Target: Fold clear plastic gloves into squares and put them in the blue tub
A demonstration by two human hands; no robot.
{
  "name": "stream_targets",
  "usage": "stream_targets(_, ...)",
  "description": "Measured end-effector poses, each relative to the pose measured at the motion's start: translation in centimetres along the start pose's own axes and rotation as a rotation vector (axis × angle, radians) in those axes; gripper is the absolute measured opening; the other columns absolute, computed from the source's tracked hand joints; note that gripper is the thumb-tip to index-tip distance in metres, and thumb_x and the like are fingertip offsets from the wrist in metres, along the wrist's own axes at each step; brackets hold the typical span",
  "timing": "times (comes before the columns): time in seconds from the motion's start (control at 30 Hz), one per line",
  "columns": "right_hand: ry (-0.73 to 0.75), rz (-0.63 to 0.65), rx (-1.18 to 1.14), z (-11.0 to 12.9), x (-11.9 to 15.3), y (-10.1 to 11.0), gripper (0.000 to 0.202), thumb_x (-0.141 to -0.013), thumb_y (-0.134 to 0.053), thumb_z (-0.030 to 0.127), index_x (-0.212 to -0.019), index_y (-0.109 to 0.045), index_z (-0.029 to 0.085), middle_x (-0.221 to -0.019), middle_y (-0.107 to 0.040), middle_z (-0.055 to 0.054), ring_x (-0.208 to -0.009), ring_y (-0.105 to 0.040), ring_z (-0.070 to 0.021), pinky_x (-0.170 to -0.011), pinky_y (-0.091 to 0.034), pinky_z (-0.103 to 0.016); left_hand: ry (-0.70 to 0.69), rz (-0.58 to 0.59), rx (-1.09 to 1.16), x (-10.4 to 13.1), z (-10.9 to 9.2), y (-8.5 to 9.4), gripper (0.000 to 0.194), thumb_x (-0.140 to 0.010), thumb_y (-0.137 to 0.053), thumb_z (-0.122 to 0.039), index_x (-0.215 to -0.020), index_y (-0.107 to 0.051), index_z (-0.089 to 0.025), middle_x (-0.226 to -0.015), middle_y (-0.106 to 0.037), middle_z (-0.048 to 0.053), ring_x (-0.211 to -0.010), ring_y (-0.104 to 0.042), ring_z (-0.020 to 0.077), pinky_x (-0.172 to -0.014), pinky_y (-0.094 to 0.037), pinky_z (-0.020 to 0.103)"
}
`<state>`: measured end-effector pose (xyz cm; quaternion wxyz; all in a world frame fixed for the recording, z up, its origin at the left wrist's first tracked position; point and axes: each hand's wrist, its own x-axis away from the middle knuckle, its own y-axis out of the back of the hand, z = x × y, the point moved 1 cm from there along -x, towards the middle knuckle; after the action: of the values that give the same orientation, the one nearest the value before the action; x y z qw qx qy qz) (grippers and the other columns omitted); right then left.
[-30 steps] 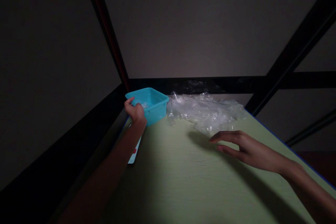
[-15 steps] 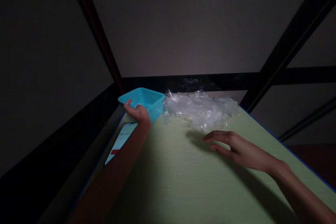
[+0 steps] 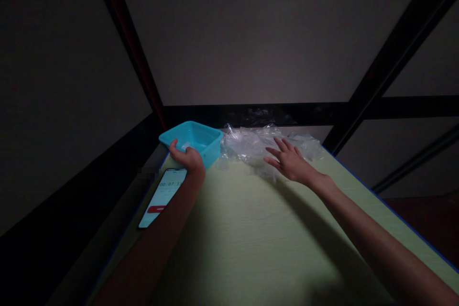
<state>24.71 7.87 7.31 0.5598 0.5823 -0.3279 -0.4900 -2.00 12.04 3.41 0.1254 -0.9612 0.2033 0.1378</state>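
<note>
holds a blue tub point(image 3: 212, 153) by its near side with the left hand point(image 3: 188, 157), with fingers curled over the rim and gripping there. has the tub at the far left corner of the worktop point(image 3: 244, 239), just beside a messy heap of clear plastic point(image 3: 244, 143). cannot make out much inside the tub, only something pale point(image 3: 186, 145) peeking past the fingers. holds out the right hand point(image 3: 287, 160) over the heap, with fingers spread wide and nothing gripped. cannot tell from here about touching the plastic or hanging just above.

might tip the tub, or shove it off the left side, by pressing too hard on the rim so near the edge. cannot tell about the tub sitting flat or being lifted a bit, so could drop or bump it by letting go too soon. could knock the phone point(image 3: 161, 197) off the left edge, or tap its bright screen by mistake, by swinging the left arm point(image 3: 168, 229) so close over it.

could grab too much at once with the right hand, because of all that plastic being crumpled together. might miss or slip, with plastic so thin, shiny and hard to see in such dim light. might drag the whole heap along, or bump the tub, by pulling fast on one loose bit.
</note>
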Motion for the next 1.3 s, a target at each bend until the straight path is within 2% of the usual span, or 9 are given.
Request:
stream_targets(0.17,-0.106,0.034,0.012,0.0,-1.4,-0.2,0.051,-0.092,-0.033,0.046,-0.134,-0.044,0.019,-0.147,-0.03,-0.011,-0.134,-0.021,-0.0385,-0.097,-0.026,-0.068,0.029,0.036,-0.012,0.1,-0.1,0.2,0.055,-0.061,-0.04,0.0,-0.114,-0.044,-0.013,-0.124,-0.045,0.013,-0.124,-0.04,0.0248,-0.109,-0.026,0.039)
stream_targets(0.3,-0.089,-0.138,-0.061,-1.0,-2.7,1.5,0.054,-0.091,-0.033,0.048,-0.136,-0.04,0.018,-0.146,-0.033,-0.012,-0.132,-0.027,-0.0379,-0.098,-0.029,-0.066,0.054,0.091,-0.019,0.0,-0.2,0.6,0.059,-0.066,-0.043,-0.005,-0.124,-0.037,-0.013,-0.131,-0.042,0.014,-0.126,-0.039,0.0264,-0.109,-0.026,0.04)
stream_targets(0.43,0.039,-0.345,-0.131,-1.5,-3.0,4.2,0.06,-0.089,-0.036,0.051,-0.136,-0.039,0.014,-0.142,-0.037,-0.016,-0.131,-0.031,-0.0343,-0.101,-0.03,-0.058,0.042,0.16,-0.022,0.3,-0.9,1.7,0.07,-0.065,-0.048,-0.009,-0.133,-0.03,-0.011,-0.141,-0.033,0.016,-0.133,-0.03,0.028,-0.112,-0.02,0.04)
stream_targets(0.53,0.148,-0.469,-0.126,-1.0,-2.0,6.2,0.061,-0.09,-0.035,0.051,-0.136,-0.038,0.011,-0.143,-0.036,-0.018,-0.131,-0.033,-0.0316,-0.104,-0.029,-0.051,-0.08,0.236,-0.029,0.9,-2.0,3.2,0.077,-0.062,-0.049,-0.008,-0.136,-0.028,-0.011,-0.148,-0.023,0.014,-0.138,-0.019,0.0254,-0.114,-0.014,0.036)
stream_targets(0.7,0.262,-0.584,-0.113,0.8,0.0,8.9,0.059,-0.09,-0.039,0.048,-0.14,-0.031,0.019,-0.146,-0.033,-0.012,-0.133,-0.03,-0.0301,-0.106,-0.026,-0.052,-0.355,0.419,-0.049,2.8,-3.4,5.4,0.081,-0.061,-0.048,-0.005,-0.138,-0.027,-0.017,-0.152,-0.015,0.009,-0.14,-0.012,0.0221,-0.114,-0.012,0.036)
stream_targets(0.9,0.43,-0.731,-0.215,3.8,3.7,9.0,0.049,-0.092,-0.039,0.027,-0.141,-0.03,0.023,-0.144,-0.037,-0.009,-0.131,-0.034,-0.0255,-0.107,-0.03,-0.047,-0.274,0.665,0.003,5.4,-2.4,7.0,0.072,-0.065,-0.049,-0.004,-0.134,-0.035,-0.021,-0.146,-0.033,0.007,-0.135,-0.028,0.0238,-0.112,-0.02,0.042)
stream_targets(1.0,0.575,-0.596,-0.174,4.5,6.8,6.5,0.062,-0.09,-0.044,0.022,-0.145,-0.016,0.026,-0.147,-0.031,-0.008,-0.133,-0.031,-0.0248,-0.106,-0.032,-0.047,-0.261,0.722,0.024,6.1,-2.0,8.2,0.066,-0.068,-0.05,-0.006,-0.132,-0.039,-0.022,-0.143,-0.038,0.006,-0.133,-0.032,0.0231,-0.112,-0.022,0.041)
stream_targets(1.1,0.663,-0.435,-0.137,4.2,9.7,3.0,0.068,-0.089,-0.046,0.022,-0.146,-0.01,0.024,-0.14,-0.044,-0.009,-0.131,-0.035,-0.0248,-0.106,-0.031,-0.05,-0.269,0.761,0.038,6.3,-2.0,9.4,0.063,-0.071,-0.051,-0.008,-0.131,-0.041,-0.022,-0.143,-0.039,0.005,-0.134,-0.031,0.0217,-0.112,-0.022,0.04)
stream_targets(1.3,0.716,-0.082,-0.125,2.6,12.6,-1.8,0.053,-0.088,-0.05,0.022,-0.138,-0.034,0.027,-0.132,-0.052,-0.002,-0.123,-0.046,-0.0226,-0.099,-0.042,-0.047,-0.125,0.82,0.078,6.4,-1.6,9.6,0.049,-0.075,-0.05,-0.018,-0.124,-0.045,-0.02,-0.135,-0.048,0.009,-0.126,-0.043,0.022,-0.106,-0.032,0.038)
